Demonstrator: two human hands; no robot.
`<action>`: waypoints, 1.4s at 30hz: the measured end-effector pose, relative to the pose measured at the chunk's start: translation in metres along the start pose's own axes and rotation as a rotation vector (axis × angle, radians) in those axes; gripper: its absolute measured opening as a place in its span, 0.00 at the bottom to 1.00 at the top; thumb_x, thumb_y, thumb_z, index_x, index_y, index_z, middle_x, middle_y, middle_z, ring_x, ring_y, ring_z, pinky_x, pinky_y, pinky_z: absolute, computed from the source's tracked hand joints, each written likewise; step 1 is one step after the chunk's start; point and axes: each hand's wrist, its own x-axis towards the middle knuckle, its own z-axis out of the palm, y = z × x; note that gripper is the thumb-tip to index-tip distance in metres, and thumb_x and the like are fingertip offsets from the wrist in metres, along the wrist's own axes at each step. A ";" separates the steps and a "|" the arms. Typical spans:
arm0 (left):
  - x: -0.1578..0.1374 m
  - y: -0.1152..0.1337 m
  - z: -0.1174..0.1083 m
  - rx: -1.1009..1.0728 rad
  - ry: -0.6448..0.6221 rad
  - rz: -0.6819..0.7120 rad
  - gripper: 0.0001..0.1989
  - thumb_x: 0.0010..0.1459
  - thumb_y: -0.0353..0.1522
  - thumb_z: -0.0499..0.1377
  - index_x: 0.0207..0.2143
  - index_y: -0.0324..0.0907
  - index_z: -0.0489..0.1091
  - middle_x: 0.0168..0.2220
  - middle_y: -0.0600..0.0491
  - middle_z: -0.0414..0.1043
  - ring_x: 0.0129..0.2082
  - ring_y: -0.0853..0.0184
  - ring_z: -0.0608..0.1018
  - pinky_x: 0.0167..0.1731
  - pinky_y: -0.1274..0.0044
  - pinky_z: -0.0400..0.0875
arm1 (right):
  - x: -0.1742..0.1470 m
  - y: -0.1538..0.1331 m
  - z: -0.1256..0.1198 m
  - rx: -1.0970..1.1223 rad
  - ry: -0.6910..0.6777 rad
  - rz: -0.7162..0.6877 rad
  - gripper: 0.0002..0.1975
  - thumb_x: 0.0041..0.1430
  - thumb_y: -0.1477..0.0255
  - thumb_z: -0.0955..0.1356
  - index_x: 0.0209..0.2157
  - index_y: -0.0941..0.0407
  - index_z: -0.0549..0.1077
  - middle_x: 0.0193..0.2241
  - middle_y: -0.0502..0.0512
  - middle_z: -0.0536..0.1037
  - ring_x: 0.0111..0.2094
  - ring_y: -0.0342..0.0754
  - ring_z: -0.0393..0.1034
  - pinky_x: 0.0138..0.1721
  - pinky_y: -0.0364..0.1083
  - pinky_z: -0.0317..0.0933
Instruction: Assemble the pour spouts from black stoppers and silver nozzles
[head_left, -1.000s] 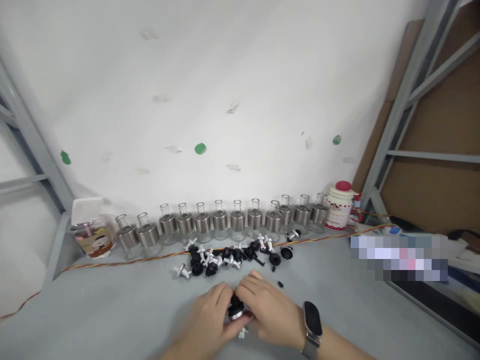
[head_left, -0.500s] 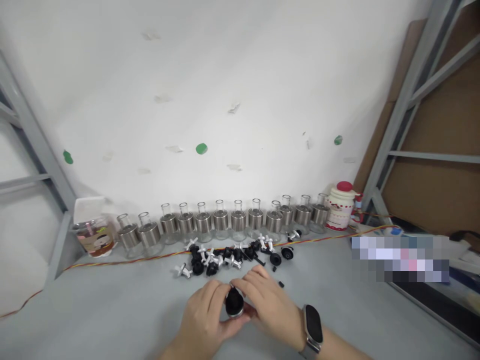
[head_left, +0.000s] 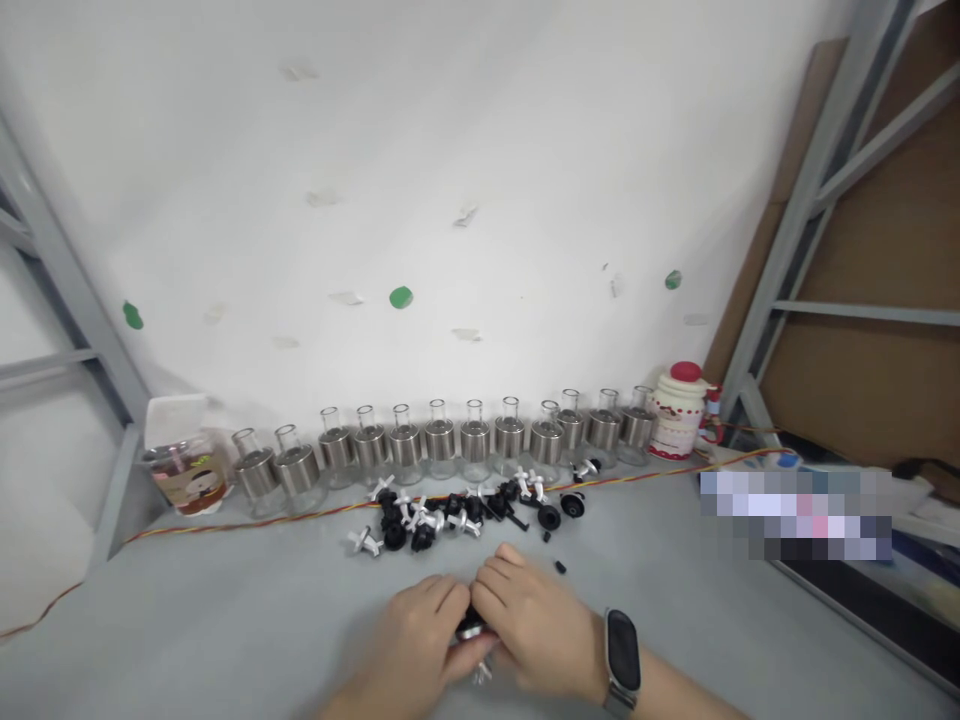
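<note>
My left hand [head_left: 424, 630] and my right hand [head_left: 529, 620] meet low in the middle of the head view, both closed on one black-and-silver stopper [head_left: 470, 625]. Fingers cover most of it. Pale prongs [head_left: 482, 672] stick out below, between the hands. A dark band [head_left: 623, 650] sits on my right wrist. Just beyond my fingers lies a loose pile of black round caps [head_left: 394, 535] and whitish cross-shaped pieces [head_left: 365, 541]. A small black bit [head_left: 560, 567] lies near my right fingertips.
Several glass bottles with steel sleeves [head_left: 475, 440] line the wall. A printed cup [head_left: 187, 480] stands at the left end, a cream jar with red lid [head_left: 675, 415] at the right. A twisted red-yellow cord [head_left: 300, 517] crosses the grey table [head_left: 225, 610]. Metal frames flank both sides.
The stopper has tipped in my hands: its black hollow end faced me before, and pale prongs now show below. My fingers have closed over its top.
</note>
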 end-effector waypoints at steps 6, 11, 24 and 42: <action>0.000 0.002 -0.001 -0.056 -0.095 -0.096 0.07 0.52 0.34 0.58 0.27 0.42 0.62 0.25 0.55 0.70 0.25 0.65 0.74 0.24 0.76 0.68 | -0.002 -0.001 0.009 0.032 0.034 0.072 0.08 0.45 0.78 0.63 0.31 0.58 0.65 0.29 0.55 0.70 0.32 0.48 0.60 0.45 0.48 0.50; 0.000 -0.001 0.002 -0.074 0.042 -0.104 0.08 0.53 0.36 0.57 0.30 0.42 0.60 0.25 0.54 0.69 0.25 0.66 0.74 0.23 0.77 0.67 | 0.001 0.003 0.011 0.042 0.256 0.030 0.06 0.53 0.79 0.59 0.31 0.58 0.65 0.26 0.54 0.69 0.29 0.48 0.59 0.36 0.48 0.53; -0.003 -0.002 -0.002 0.073 0.262 -0.013 0.11 0.57 0.40 0.51 0.31 0.42 0.61 0.22 0.53 0.68 0.22 0.65 0.72 0.21 0.76 0.64 | 0.004 0.004 0.003 -0.038 0.360 -0.029 0.06 0.58 0.75 0.58 0.31 0.59 0.65 0.24 0.53 0.68 0.27 0.47 0.58 0.31 0.47 0.49; 0.002 -0.011 0.006 -0.495 0.005 -0.461 0.11 0.57 0.38 0.50 0.36 0.41 0.65 0.30 0.52 0.70 0.29 0.66 0.73 0.31 0.74 0.67 | -0.001 0.029 -0.018 0.277 -0.021 0.322 0.05 0.56 0.70 0.62 0.30 0.55 0.67 0.27 0.50 0.74 0.29 0.44 0.67 0.32 0.41 0.55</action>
